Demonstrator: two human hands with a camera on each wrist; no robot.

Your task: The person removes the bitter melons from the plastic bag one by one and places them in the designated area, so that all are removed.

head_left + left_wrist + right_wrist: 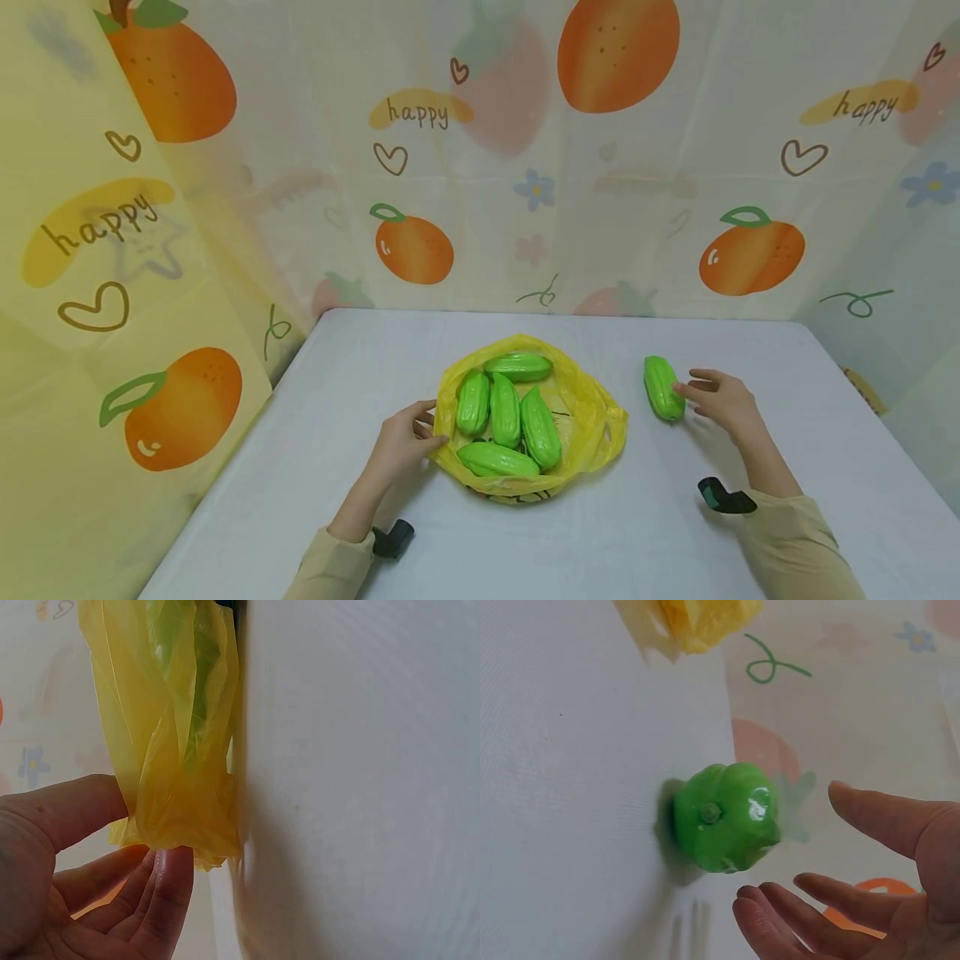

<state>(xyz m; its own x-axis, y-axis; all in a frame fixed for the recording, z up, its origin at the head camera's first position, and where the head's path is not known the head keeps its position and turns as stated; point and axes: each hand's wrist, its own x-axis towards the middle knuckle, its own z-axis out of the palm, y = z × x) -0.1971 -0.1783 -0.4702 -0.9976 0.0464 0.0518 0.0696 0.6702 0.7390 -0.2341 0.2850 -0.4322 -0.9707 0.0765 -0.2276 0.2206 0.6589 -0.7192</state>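
Note:
Several shiny, ridged green gourds (505, 410) lie inside an open yellow plastic bag (600, 408) on the table. My left hand (403, 437) holds the left side of the bag's rim. In the left wrist view, the thumb goes behind the yellow plastic (161, 787) while the other fingertips meet its folded lower edge. One more green gourd (663, 388) lies by itself to the right of the bag. Beside it is my right hand (722, 402), fingers spread and loosely bent. The right wrist view shows the gourd's stem end (711, 813) with a gap between it and the thumb.
A white cloth covers the table (600, 542). Behind it hangs a curtain (600, 183) printed with oranges and hearts, and another printed sheet (82, 392) hangs along the left side. Each wrist carries a small black camera mount (726, 497).

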